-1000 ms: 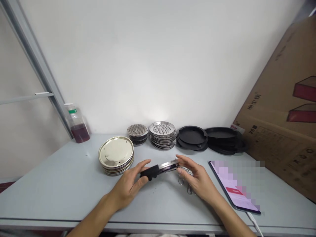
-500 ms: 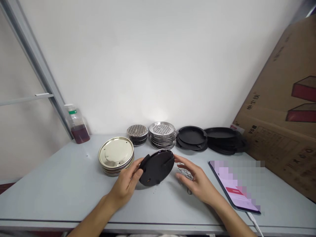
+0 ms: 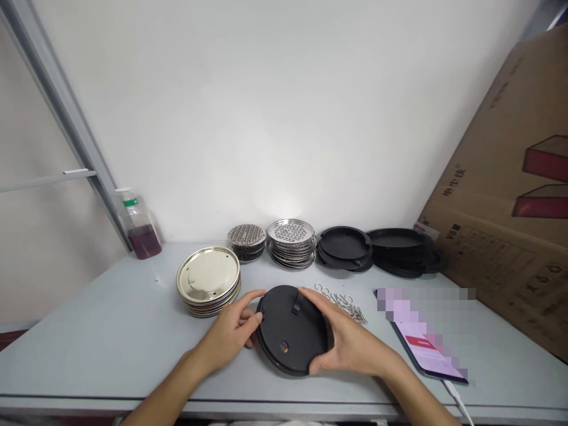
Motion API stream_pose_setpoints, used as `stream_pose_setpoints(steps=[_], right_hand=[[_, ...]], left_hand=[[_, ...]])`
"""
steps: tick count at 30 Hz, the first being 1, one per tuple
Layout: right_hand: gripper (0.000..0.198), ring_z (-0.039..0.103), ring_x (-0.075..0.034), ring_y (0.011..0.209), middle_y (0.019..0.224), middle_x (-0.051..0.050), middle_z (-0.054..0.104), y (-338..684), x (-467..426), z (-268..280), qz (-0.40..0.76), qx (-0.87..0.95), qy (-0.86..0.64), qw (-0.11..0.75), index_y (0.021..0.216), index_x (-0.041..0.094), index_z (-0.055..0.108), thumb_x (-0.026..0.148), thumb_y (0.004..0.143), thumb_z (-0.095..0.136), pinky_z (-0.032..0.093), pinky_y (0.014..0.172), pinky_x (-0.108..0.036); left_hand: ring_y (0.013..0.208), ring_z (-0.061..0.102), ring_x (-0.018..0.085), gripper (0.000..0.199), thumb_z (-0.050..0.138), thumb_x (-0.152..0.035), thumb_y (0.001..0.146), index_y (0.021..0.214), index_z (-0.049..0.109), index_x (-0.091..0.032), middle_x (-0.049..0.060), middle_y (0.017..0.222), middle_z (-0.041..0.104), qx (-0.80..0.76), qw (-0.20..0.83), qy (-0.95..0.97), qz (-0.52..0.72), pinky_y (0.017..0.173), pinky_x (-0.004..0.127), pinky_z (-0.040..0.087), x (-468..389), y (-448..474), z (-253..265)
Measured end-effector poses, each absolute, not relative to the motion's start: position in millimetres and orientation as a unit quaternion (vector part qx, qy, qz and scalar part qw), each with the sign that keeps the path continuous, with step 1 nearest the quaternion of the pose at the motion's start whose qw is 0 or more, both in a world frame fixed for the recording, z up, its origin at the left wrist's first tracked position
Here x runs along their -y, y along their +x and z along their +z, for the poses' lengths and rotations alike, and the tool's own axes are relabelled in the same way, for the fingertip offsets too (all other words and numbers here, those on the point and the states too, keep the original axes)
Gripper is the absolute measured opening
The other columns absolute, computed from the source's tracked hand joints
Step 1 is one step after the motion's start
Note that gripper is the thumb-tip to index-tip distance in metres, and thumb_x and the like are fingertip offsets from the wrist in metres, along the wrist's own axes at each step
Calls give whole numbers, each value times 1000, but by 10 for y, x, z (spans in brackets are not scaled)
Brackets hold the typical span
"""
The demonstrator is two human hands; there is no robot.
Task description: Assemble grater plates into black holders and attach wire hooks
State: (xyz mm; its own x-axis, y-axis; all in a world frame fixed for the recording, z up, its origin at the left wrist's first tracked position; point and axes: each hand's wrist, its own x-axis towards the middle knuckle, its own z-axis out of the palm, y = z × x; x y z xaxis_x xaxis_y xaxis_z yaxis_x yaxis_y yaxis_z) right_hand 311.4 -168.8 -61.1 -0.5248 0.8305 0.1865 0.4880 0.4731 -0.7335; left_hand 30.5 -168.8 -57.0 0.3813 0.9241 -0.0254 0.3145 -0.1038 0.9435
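Note:
A round black plastic disc (image 3: 296, 337) is between my hands, low over the front middle of the table or resting on it; I cannot tell which. It has a small slot, a hole near its front and a raised rim. My right hand (image 3: 341, 340) grips the disc's right side, thumb at the front edge and fingers at the back. At its left rim, my left hand (image 3: 231, 331) pinches the edge between thumb and fingers. Several bent metal wire hooks (image 3: 344, 303) lie just behind my right hand, which partly hides them.
A stack of cream metal lids (image 3: 208, 275) stands left. Behind are stacks of perforated discs (image 3: 247, 235), silver grater discs (image 3: 291, 234) and black trays (image 3: 346, 244), with more black trays (image 3: 399, 239) beside. A phone (image 3: 426, 337), a cardboard box (image 3: 506, 236) and a bottle (image 3: 144, 231) flank them.
The black disc has come down towards me and turned flatter, its face now upward. My right hand has moved left from beside the disc and taken hold of its right side, uncovering more hooks.

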Motion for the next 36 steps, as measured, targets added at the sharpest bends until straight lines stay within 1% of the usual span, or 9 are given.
stream_pose_setpoints(steps=[6,11,18,23,27,29,31,33,36], right_hand=[[118,28,-38,144,157,-13,32,3091,1690,-581,322,822,-402,242,153,27,27,51,55,87,13,120,-59],[116,24,-40,146,156,-12,34,3087,1685,-600,325,821,-402,241,153,28,31,50,54,88,11,120,-59],[115,26,-39,145,157,-13,34,3125,1631,-656,315,824,-410,232,151,28,34,58,54,87,8,120,-59],[98,31,-39,143,152,-14,42,3181,1585,-685,270,839,-419,217,142,28,51,64,56,83,0,118,-63],[95,32,-39,143,151,-15,42,3213,1570,-690,262,845,-419,207,140,28,53,63,57,83,-1,117,-65],[96,32,-39,143,151,-14,42,3218,1569,-690,262,845,-418,205,140,29,52,62,56,84,-1,117,-65],[95,32,-38,143,151,-13,43,3212,1574,-688,263,847,-415,205,140,30,52,61,57,84,-1,117,-64],[92,33,-37,142,151,-12,43,3193,1586,-678,268,848,-406,209,140,31,52,60,59,84,-1,117,-64],[92,34,-38,142,151,-12,44,3152,1611,-651,287,851,-385,214,141,31,51,58,60,84,0,117,-65]], left_hand=[[57,54,15,52,37,-46,99,142,47,-18,-4,56,54,-484,433,717,253,60,27,44,1695,266,-521],[63,57,17,53,41,-50,97,140,48,-19,-2,68,61,-480,383,754,235,65,28,44,1689,284,-492],[63,56,18,44,45,-44,96,132,53,-20,-2,68,58,-493,349,772,199,63,27,40,1681,235,-505],[61,51,16,41,52,-45,92,125,57,-21,-4,65,53,-513,324,770,196,59,26,36,1666,192,-503],[61,52,17,47,56,-52,89,125,58,-22,-4,66,53,-530,278,774,207,62,28,41,1665,197,-501],[74,58,20,54,60,-55,86,129,57,-23,1,80,60,-514,232,795,226,74,33,47,1674,216,-495],[106,57,28,67,67,-59,80,135,54,-25,10,112,62,-470,202,826,236,96,43,45,1687,238,-496],[137,36,35,82,71,-62,74,144,45,-30,12,147,42,-426,209,854,213,113,51,31,1701,256,-511],[149,10,38,95,73,-64,71,151,31,-37,6,164,15,-401,257,867,145,118,58,19,1718,271,-551]])
